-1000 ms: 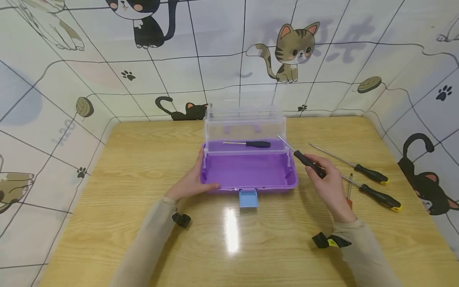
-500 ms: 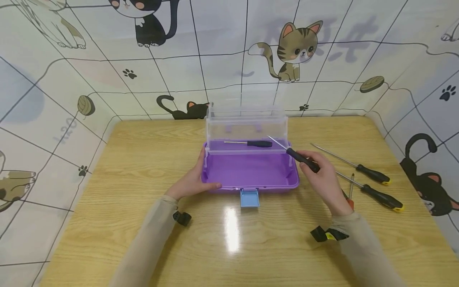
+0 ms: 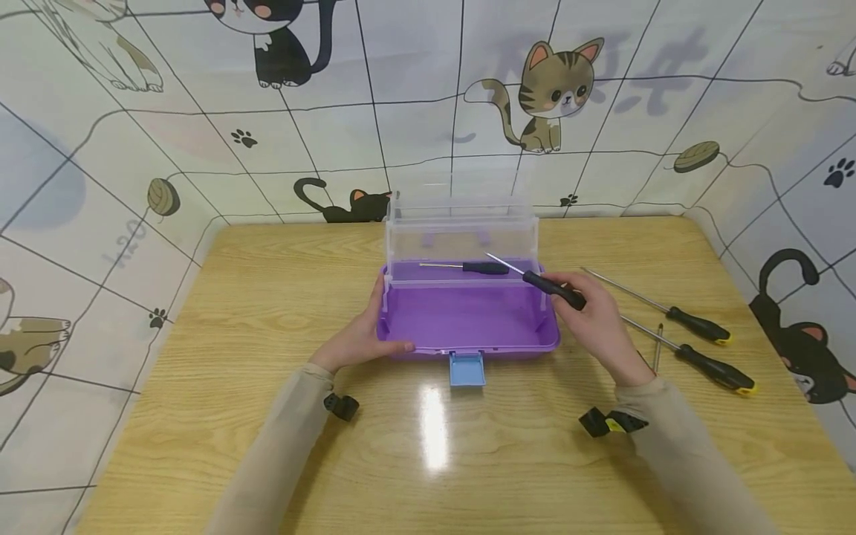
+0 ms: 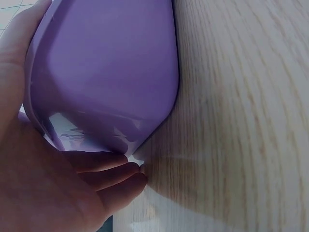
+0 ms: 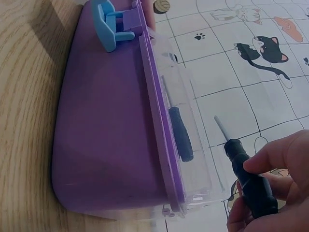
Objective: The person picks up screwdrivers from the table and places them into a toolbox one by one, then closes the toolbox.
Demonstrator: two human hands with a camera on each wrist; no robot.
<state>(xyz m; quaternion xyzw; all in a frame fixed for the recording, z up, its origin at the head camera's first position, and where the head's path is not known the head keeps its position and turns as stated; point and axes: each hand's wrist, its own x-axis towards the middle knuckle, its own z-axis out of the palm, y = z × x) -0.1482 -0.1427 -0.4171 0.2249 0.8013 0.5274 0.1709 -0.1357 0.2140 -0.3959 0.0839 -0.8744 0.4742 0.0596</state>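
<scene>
An open purple toolbox (image 3: 468, 316) stands mid-table, its blue latch (image 3: 466, 370) hanging at the front. My left hand (image 3: 361, 338) grips its left end, thumb along the front rim; in the left wrist view the fingers (image 4: 113, 186) bend against the box's end wall. With my right hand (image 3: 598, 319) I hold a black-handled screwdriver (image 3: 553, 290) above the box's right rear corner, shaft pointing up and left. The right wrist view shows thumb and fingers around its handle (image 5: 256, 188). A smaller black screwdriver (image 3: 486, 267) lies in the clear tray at the back.
The clear lid (image 3: 461, 241) stands raised behind the box. On the right lie two long screwdrivers, one farther back (image 3: 698, 325) and one nearer (image 3: 715, 368). Another thin screwdriver (image 3: 658, 345) is partly hidden by my right wrist. A cat-patterned wall covering (image 3: 428, 134) encloses the table's back and sides.
My right hand has moved left with the screwdriver, bringing its tip over the back tray, close to the smaller screwdriver's handle. The left hand stays on the box.
</scene>
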